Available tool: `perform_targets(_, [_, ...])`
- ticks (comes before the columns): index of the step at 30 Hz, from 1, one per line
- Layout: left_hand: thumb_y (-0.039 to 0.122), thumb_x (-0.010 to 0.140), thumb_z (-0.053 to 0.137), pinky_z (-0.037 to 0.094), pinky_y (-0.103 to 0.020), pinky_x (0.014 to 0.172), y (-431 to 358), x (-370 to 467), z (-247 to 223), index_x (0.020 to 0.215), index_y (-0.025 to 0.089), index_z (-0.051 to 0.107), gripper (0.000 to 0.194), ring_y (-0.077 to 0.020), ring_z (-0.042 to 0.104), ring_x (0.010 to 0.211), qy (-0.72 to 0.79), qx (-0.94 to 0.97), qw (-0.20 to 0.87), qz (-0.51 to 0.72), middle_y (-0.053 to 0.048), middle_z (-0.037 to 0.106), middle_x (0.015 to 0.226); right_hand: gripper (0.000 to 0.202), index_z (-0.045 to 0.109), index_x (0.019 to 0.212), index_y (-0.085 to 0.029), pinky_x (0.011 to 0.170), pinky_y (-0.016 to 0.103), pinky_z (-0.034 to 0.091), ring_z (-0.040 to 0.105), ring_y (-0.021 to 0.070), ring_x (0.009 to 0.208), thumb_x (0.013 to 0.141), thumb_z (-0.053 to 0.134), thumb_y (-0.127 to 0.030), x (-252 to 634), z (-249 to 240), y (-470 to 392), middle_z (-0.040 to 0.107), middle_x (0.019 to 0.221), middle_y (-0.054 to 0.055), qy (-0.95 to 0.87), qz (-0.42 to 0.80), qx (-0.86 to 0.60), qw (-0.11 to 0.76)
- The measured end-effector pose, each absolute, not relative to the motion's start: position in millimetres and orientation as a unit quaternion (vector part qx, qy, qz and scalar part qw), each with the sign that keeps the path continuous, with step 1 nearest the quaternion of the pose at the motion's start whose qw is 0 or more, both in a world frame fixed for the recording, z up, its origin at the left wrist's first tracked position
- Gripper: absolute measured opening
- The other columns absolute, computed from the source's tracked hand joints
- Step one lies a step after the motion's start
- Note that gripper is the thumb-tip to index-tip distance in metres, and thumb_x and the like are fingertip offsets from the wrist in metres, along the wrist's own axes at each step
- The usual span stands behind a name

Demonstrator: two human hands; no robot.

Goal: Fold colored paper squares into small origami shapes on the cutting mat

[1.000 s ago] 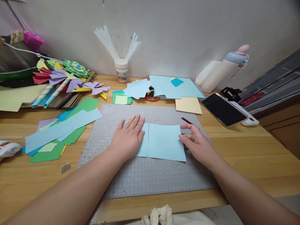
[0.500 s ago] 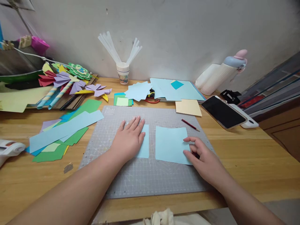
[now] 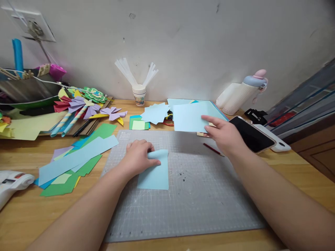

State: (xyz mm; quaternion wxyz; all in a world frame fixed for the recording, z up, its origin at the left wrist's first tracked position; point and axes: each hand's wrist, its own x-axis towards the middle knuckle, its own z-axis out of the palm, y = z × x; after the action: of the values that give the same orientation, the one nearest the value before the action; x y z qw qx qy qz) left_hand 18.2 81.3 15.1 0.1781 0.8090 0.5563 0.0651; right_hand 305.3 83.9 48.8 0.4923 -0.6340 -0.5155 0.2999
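My right hand (image 3: pixel 225 134) pinches the right edge of a light blue square sheet of paper (image 3: pixel 187 118) between thumb and fingers. That sheet is raised above the far part of the grey cutting mat (image 3: pixel 204 202), in front of the paper stack at the back. My left hand (image 3: pixel 138 157) is closed at the upper left of a smaller light blue paper piece (image 3: pixel 155 178), its thumb on the paper and its fingers curled at the edge. This piece lies on the mat. A dark red pencil (image 3: pixel 212 149) rests near the mat's right edge, below my right hand.
Coloured paper scraps (image 3: pixel 60 186) lie left of the mat, with paper flowers (image 3: pixel 90 109) behind. A paper cup (image 3: pixel 139 94) holding white strips, loose blue papers (image 3: pixel 155 113) and a bottle (image 3: pixel 235 97) line the wall. A phone (image 3: pixel 250 134) lies at right.
My right hand has lifted the square sheet off the mat and carried it away from me. My left hand has gone from lying flat to curling at the smaller piece's edge. The view has tilted up.
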Motion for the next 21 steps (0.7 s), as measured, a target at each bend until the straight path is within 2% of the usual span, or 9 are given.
perform_targets(2, [0.034, 0.092, 0.059, 0.053, -0.046, 0.088, 80.1, 17.9, 13.7, 0.121, 0.017, 0.058, 0.033, -0.0242, 0.062, 0.106, 0.557, 0.803, 0.197, 0.076, -0.010, 0.060, 0.124, 0.040, 0.066, 0.120, -0.020, 0.075, 0.034, 0.057, 0.065, 0.0142, 0.072, 0.081, 0.062, -0.015, 288.1, 47.3, 116.1, 0.068, 0.112, 0.006, -0.521, 0.331, -0.615, 0.490])
perform_targets(4, [0.034, 0.092, 0.059, 0.053, -0.046, 0.088, 77.5, 16.5, 13.0, 0.119, 0.017, 0.059, 0.032, -0.0236, 0.062, 0.105, 0.564, 0.789, 0.224, 0.099, -0.009, 0.061, 0.122, 0.034, 0.064, 0.121, -0.019, 0.081, 0.035, 0.057, 0.066, 0.0168, 0.087, 0.087, 0.062, -0.018, 270.0, 42.9, 146.6, 0.063, 0.124, 0.008, -0.528, 0.357, -0.601, 0.483])
perform_targets(6, [0.036, 0.091, 0.060, 0.053, -0.043, 0.085, 74.5, 14.4, 13.8, 0.108, 0.016, 0.063, 0.026, -0.0219, 0.063, 0.097, 0.574, 0.766, 0.258, 0.133, -0.007, 0.065, 0.111, 0.031, 0.058, 0.122, -0.017, 0.083, 0.041, 0.055, 0.063, 0.0211, 0.099, 0.094, 0.058, -0.031, 255.1, 38.2, 173.3, 0.061, 0.122, 0.010, -0.533, 0.377, -0.596, 0.467])
perform_targets(10, [0.046, 0.084, 0.061, 0.047, -0.030, 0.061, 70.2, 10.5, 18.8, 0.074, 0.021, 0.063, 0.027, -0.0194, 0.060, 0.069, 0.594, 0.694, 0.334, 0.234, 0.001, 0.063, 0.071, 0.033, 0.057, 0.123, -0.017, 0.085, 0.043, 0.054, 0.062, 0.0224, 0.102, 0.094, 0.058, -0.032, 243.8, 36.3, 200.2, 0.059, 0.123, 0.010, -0.541, 0.388, -0.605, 0.436])
perform_targets(14, [0.049, 0.079, 0.061, 0.040, -0.025, 0.052, 67.9, 12.2, 23.4, 0.076, 0.022, 0.060, 0.028, -0.0162, 0.055, 0.058, 0.601, 0.603, 0.401, 0.339, 0.003, 0.059, 0.065, 0.032, 0.056, 0.124, -0.020, 0.086, 0.039, 0.053, 0.061, 0.0212, 0.103, 0.095, 0.055, -0.033, 241.6, 41.7, 169.4, 0.057, 0.128, 0.010, -0.564, 0.364, -0.595, 0.442])
perform_targets(16, [0.051, 0.079, 0.061, 0.039, -0.024, 0.050, 65.7, 16.8, 25.0, 0.078, 0.021, 0.058, 0.030, -0.0147, 0.052, 0.055, 0.595, 0.562, 0.433, 0.378, 0.004, 0.057, 0.064, 0.035, 0.057, 0.122, -0.021, 0.075, 0.034, 0.054, 0.064, 0.0190, 0.089, 0.092, 0.055, -0.039, 235.7, 42.1, 136.3, 0.063, 0.117, 0.009, -0.584, 0.387, -0.573, 0.425])
perform_targets(18, [0.052, 0.076, 0.064, 0.038, -0.024, 0.049, 62.6, 23.3, 25.9, 0.077, 0.021, 0.057, 0.032, -0.0140, 0.050, 0.053, 0.584, 0.530, 0.462, 0.405, 0.004, 0.055, 0.061, 0.046, 0.057, 0.121, -0.020, 0.056, 0.029, 0.052, 0.064, 0.0173, 0.068, 0.080, 0.069, -0.038, 229.1, 40.7, 104.8, 0.069, 0.092, 0.005, -0.606, 0.438, -0.543, 0.381])
perform_targets(19, [0.052, 0.075, 0.065, 0.039, -0.024, 0.049, 61.0, 26.8, 25.9, 0.077, 0.020, 0.058, 0.033, -0.0143, 0.051, 0.054, 0.576, 0.519, 0.475, 0.416, 0.003, 0.056, 0.061, 0.049, 0.060, 0.119, -0.020, 0.050, 0.027, 0.050, 0.062, 0.0158, 0.060, 0.074, 0.075, -0.033, 227.6, 40.1, 93.8, 0.067, 0.079, 0.001, -0.615, 0.455, -0.532, 0.363])
perform_targets(21, [0.052, 0.074, 0.066, 0.042, -0.026, 0.054, 58.8, 32.5, 24.6, 0.083, 0.020, 0.060, 0.034, -0.0156, 0.054, 0.059, 0.560, 0.499, 0.490, 0.444, 0.001, 0.060, 0.067, 0.040, 0.062, 0.114, -0.021, 0.046, 0.024, 0.046, 0.056, 0.0128, 0.051, 0.075, 0.072, -0.027, 232.6, 40.5, 88.0, 0.060, 0.062, -0.005, -0.617, 0.458, -0.531, 0.356])
